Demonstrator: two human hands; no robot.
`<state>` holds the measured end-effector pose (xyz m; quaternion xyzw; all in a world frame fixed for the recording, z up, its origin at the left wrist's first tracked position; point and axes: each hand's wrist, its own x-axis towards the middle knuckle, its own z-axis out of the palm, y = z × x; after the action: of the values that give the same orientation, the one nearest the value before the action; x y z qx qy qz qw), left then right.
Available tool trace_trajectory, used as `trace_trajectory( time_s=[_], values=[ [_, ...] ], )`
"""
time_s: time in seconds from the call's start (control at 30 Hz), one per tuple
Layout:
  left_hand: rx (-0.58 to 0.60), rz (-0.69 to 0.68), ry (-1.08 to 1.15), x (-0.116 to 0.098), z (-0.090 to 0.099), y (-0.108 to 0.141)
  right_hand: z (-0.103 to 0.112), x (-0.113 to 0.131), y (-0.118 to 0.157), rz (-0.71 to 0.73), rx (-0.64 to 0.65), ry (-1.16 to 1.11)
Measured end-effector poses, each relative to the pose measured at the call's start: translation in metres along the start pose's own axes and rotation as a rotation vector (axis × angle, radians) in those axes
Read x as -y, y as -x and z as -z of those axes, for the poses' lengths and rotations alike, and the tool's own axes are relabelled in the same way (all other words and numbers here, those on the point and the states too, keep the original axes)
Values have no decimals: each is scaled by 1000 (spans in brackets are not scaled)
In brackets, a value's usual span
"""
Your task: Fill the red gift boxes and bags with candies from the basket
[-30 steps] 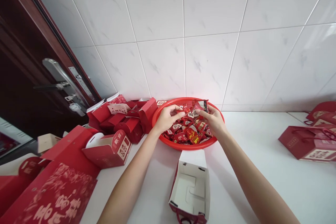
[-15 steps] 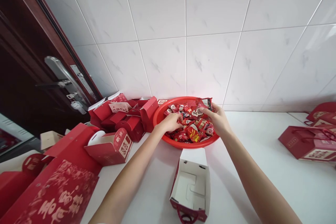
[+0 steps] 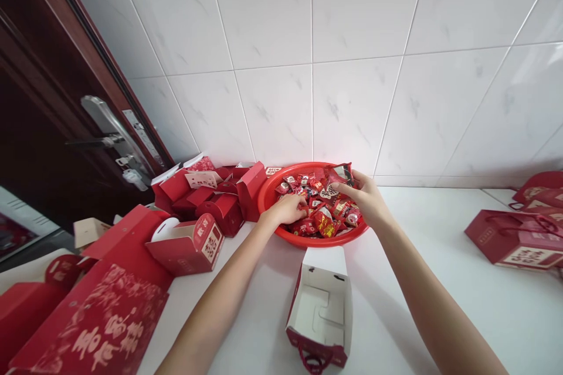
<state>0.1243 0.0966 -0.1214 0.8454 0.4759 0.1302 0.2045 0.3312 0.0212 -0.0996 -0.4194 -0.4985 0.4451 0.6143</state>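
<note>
White surface [image 3: 417, 217]; my right hand [image 3: 368, 199] pinches a packet [image 3: 341, 174] at the basket [image 3: 325, 241]; left hand [image 3: 285, 211] apart, hold I cannot tell; open box [image 3: 316, 316] before the basket, closed box [image 3: 497, 237] rightward.

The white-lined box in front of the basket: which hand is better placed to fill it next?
Probably the right hand: it holds a large red packet, while the left hand reaches among the sweets, its hold unclear.

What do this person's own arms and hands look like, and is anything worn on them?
The left hand and right hand are both bare, with no gloves. The left forearm and right forearm show no sleeve, watch or bracelet as far as the picture reaches. Fingers are partly hidden, so rings cannot be ruled out.
</note>
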Motion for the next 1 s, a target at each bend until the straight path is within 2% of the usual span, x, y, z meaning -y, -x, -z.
trace_trajectory(
  time_s=[0.17,0.3,0.43,0.53,0.63,0.77,1.0],
  values=[
    [3,-4,88,5,-3,0,0,6,2,20,27,45],
    [-109,-71,239,-4,5,4,2,8,1,8,66,32],
    [-253,-177,629,-20,19,13,6,9,-2,-50,125,-66],
    [-238,-200,871,-31,26,23,8,9,-3,-86,163,-85],
    [-230,-224,888,-39,28,31,7,10,-1,-72,190,-50],
    [-323,-249,779,-44,27,39,4,14,4,-61,234,-48],
    [-378,-273,753,-46,24,45,-4,19,12,-24,278,-45]
  ],
)
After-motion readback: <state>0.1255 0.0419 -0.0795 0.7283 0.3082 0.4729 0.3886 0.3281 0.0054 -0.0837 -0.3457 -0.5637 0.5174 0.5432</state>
